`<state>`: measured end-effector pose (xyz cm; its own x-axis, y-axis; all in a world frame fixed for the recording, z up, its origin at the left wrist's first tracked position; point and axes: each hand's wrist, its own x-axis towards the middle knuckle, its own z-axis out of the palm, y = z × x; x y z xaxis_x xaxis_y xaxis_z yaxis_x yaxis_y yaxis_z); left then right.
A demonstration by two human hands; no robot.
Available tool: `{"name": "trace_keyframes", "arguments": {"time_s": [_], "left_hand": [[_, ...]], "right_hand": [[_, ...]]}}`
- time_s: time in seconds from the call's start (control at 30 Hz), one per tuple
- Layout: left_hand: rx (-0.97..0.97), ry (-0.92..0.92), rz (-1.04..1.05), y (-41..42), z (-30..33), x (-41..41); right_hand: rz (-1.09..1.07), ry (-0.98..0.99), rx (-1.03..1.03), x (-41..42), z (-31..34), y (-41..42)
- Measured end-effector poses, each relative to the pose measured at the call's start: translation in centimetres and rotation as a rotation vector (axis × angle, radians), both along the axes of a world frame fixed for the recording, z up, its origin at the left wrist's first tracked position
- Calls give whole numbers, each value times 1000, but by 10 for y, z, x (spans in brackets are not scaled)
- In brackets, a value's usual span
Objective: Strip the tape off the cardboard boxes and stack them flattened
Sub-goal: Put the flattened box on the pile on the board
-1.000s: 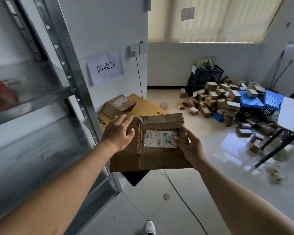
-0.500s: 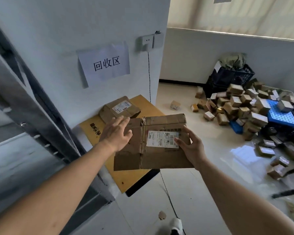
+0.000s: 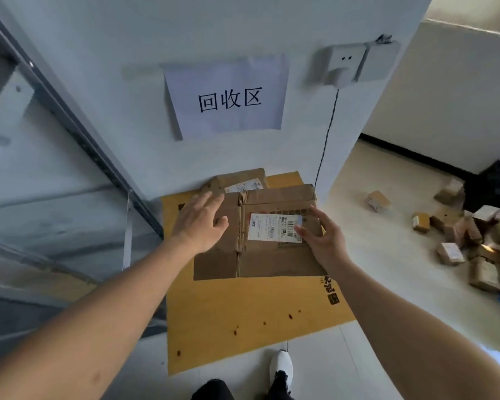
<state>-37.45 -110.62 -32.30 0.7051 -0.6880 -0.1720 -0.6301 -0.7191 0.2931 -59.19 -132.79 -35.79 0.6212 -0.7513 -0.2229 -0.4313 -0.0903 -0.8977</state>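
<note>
bright daylight from the right, soft shadows, slight motion blur, wide-angle edge distortion.

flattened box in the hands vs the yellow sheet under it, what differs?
The flattened box is dull brown; the yellow sheet is bright mustard. The box is the smaller and covers only the sheet's far part. The box carries a white shipping label; the sheet shows black printed characters at its right edge and dark spots. The left hand and right hand rest on the box; the sheet lies untouched on the floor. Both are flat cardboard.
</note>
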Motion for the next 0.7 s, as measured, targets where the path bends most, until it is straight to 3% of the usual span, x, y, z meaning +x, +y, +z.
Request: {"name": "trace_keyframes", "arguments": {"time_s": [0.27,0.7], "left_hand": [[28,112,100,-35,-54,46],[182,171,-26,-80,-160,116]], "right_hand": [[117,10,42,90,-45,-61],[266,151,-58,194,-133,-102]]}}
